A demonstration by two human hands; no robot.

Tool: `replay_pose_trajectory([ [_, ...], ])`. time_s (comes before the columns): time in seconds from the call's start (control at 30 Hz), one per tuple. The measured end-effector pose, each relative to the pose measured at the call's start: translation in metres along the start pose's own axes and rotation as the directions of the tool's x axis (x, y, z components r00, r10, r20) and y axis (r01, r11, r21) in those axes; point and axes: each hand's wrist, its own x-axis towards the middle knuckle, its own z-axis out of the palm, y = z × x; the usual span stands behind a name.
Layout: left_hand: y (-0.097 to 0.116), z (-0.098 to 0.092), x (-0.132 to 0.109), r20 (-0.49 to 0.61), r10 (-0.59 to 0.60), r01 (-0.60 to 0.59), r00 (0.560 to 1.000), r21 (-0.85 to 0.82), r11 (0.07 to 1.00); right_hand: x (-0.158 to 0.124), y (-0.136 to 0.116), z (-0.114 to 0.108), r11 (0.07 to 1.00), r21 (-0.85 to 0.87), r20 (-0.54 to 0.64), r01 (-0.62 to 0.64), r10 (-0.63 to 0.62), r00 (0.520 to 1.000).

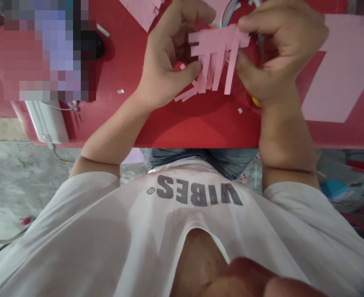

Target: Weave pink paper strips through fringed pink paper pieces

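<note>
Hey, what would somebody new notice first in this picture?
The eye goes first to the fringe of pink paper strips, held between the left hand and right hand at top centre, above the red table. Below them, a white T-shirt printed with VIBES fills the lower frame. A large pink paper sheet lies on the table at the right.
</note>
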Motion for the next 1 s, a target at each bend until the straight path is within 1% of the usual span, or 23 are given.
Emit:
replay_pose_trajectory([
  [0.07,-0.004,0.002,0.0,0.015,0.048,-0.049,0.999,0.062,0.997,0.0,0.0,0.001,1.0,0.01,-0.007,-0.011,0.011,1.0],
  [0.13,-0.015,0.006,0.002,0.023,0.103,-0.105,0.994,0.128,0.986,0.0,0.0,0.001,1.0,0.012,-0.011,-0.009,0.009,1.0],
  [0.2,-0.03,0.011,0.006,-0.017,0.197,-0.191,0.98,0.166,0.967,0.0,0.0,0.001,1.0,0.007,-0.008,0.002,-0.002,1.0],
  [0.23,-0.037,0.014,0.008,-0.068,0.265,-0.251,0.962,0.168,0.953,0.0,0.0,0.001,1.0,0.006,-0.005,0.005,-0.005,1.0],
  [0.27,-0.044,0.016,0.01,-0.146,0.341,-0.319,0.929,0.157,0.935,0.0,0.0,0.0,1.0,0.006,-0.005,0.007,-0.007,1.0],
  [0.3,-0.049,0.018,0.012,-0.241,0.411,-0.388,0.879,0.14,0.911,0.0,-0.001,0.0,1.0,0.006,-0.002,0.009,-0.009,1.0],
  [0.33,-0.053,0.02,0.014,-0.316,0.457,-0.44,0.832,0.125,0.889,0.0,-0.001,0.0,1.0,0.006,0.001,0.002,-0.002,1.0],
  [0.5,-0.058,0.021,0.017,-0.257,0.45,-0.439,0.855,0.102,0.893,0.001,-0.001,0.0,1.0,0.009,0.011,-0.001,0.001,1.0],
  [0.57,-0.061,0.021,0.018,-0.301,0.489,-0.478,0.819,0.115,0.871,0.0,0.0,0.001,1.0,0.006,0.001,0.013,-0.013,1.0],
  [0.6,-0.063,0.021,0.019,-0.306,0.498,-0.486,0.811,0.12,0.866,0.0,0.0,0.001,1.0,0.005,-0.004,0.02,-0.02,1.0],
  [0.63,-0.064,0.022,0.02,-0.361,0.524,-0.516,0.772,0.126,0.847,0.0,0.0,0.002,1.0,0.006,-0.006,0.025,-0.025,1.0],
  [0.67,-0.065,0.022,0.02,-0.327,0.536,-0.526,0.778,0.127,0.841,0.0,0.0,0.002,1.0,0.01,-0.009,0.028,-0.028,1.0],
  [0.7,-0.064,0.023,0.02,-0.282,0.477,-0.461,0.832,0.124,0.879,0.0,0.0,0.003,1.0,0.016,-0.01,0.024,-0.023,1.0],
  [0.73,-0.063,0.023,0.019,-0.317,0.51,-0.5,0.8,0.12,0.858,0.0,-0.001,0.003,1.0,0.021,-0.006,0.017,-0.017,1.0],
  [0.77,-0.06,0.023,0.018,-0.31,0.501,-0.488,0.808,0.125,0.864,0.001,-0.002,0.003,1.0,0.028,-0.001,0.011,-0.011,1.0],
  [0.8,-0.056,0.022,0.016,-0.325,0.493,-0.476,0.807,0.135,0.869,0.001,-0.003,0.002,0.999,0.034,0.002,0.012,-0.012,1.0],
  [0.83,-0.052,0.022,0.014,-0.321,0.466,-0.445,0.825,0.139,0.885,0.002,-0.004,0.002,0.999,0.038,0.004,0.015,-0.015,1.0],
  [0.87,-0.049,0.021,0.012,-0.292,0.421,-0.396,0.859,0.143,0.907,0.002,-0.006,0.002,0.999,0.042,0.009,0.016,-0.016,1.0],
  [0.93,-0.047,0.018,0.009,-0.267,0.336,-0.309,0.903,0.141,0.941,0.003,-0.008,0.001,0.999,0.048,0.026,0.009,-0.011,1.0],
  [0.97,-0.049,0.016,0.009,-0.245,0.412,-0.385,0.877,0.154,0.91,0.003,-0.008,0.001,0.999,0.05,0.032,0.002,-0.004,0.999],
  [1.0,-0.053,0.013,0.009,-0.258,0.497,-0.474,0.828,0.151,0.868,0.003,-0.009,0.001,0.999,0.05,0.038,-0.002,0.001,0.999],
])
